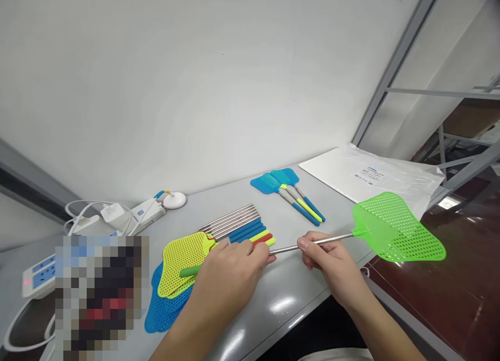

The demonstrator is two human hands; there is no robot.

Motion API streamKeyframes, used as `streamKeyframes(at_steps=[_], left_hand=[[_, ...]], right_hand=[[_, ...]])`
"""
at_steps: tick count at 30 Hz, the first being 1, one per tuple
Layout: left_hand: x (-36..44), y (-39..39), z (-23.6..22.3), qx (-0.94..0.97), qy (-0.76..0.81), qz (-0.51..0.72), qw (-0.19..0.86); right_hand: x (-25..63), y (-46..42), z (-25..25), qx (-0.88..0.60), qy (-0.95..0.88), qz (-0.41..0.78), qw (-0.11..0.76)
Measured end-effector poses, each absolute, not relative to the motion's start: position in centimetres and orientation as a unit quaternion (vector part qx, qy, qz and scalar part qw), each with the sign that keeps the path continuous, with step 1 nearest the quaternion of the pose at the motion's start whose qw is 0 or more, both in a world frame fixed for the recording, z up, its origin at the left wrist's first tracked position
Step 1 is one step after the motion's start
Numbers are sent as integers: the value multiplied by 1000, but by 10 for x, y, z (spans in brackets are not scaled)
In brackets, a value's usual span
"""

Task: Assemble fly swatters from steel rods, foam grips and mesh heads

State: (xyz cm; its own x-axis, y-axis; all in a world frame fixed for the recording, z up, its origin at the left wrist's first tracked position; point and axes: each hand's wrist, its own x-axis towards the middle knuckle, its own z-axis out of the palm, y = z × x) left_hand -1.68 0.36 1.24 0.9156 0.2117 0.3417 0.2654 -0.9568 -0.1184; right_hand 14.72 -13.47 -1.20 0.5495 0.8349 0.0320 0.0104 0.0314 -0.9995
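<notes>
I hold a green fly swatter (pixel 396 226) across the table edge, its mesh head out to the right. My left hand (pixel 230 270) is closed round its green handle end, which pokes out at the left. My right hand (pixel 326 259) pinches the thin metal rod near the middle. Under my left hand lies a pile of swatters: a yellow mesh head (pixel 182 259) on blue heads (pixel 164 309), with steel rods and coloured handles (pixel 244 226) fanned toward the wall.
Three blue swatters (pixel 283 186) lie farther back on the grey table (pixel 281 298). A white plastic bag (pixel 371 176) rests at the back right. Power strips and cables (pixel 117 215) sit at the left. A metal rack (pixel 461 142) stands to the right.
</notes>
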Motion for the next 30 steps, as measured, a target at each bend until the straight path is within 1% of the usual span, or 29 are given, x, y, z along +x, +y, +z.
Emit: streamKeyframes(at_steps=[7, 14, 18, 20, 21, 22, 24, 25, 27, 30], left_hand=[[-22, 7, 11, -978, -148, -127, 72], [-16, -2, 8, -980, -179, -74, 56], [-13, -11, 2, -978, -175, -91, 68], [-12, -14, -3, -974, -179, -111, 83], [-12, -16, -5, -972, -183, -119, 91], [-12, -17, -7, -970, -184, -125, 98], [-11, -20, -10, -969, -181, -126, 109], [-11, -20, -11, -970, -180, -122, 113], [-11, -19, -12, -971, -179, -113, 114], [-12, -12, -10, -977, -178, -82, 89]], right_hand=[[169, -144, -8, -594, -286, 311, 684], [203, -164, -4, -548, -185, 267, 771], [197, -156, -8, -522, -142, 208, 815], [181, -146, -15, -516, -135, 194, 823], [170, -140, -20, -525, -141, 202, 815], [159, -135, -26, -546, -168, 237, 786], [137, -124, -37, -594, -239, 320, 698], [128, -120, -41, -590, -267, 356, 673], [117, -114, -46, -582, -285, 383, 659], [119, -114, -44, -595, -320, 381, 632]])
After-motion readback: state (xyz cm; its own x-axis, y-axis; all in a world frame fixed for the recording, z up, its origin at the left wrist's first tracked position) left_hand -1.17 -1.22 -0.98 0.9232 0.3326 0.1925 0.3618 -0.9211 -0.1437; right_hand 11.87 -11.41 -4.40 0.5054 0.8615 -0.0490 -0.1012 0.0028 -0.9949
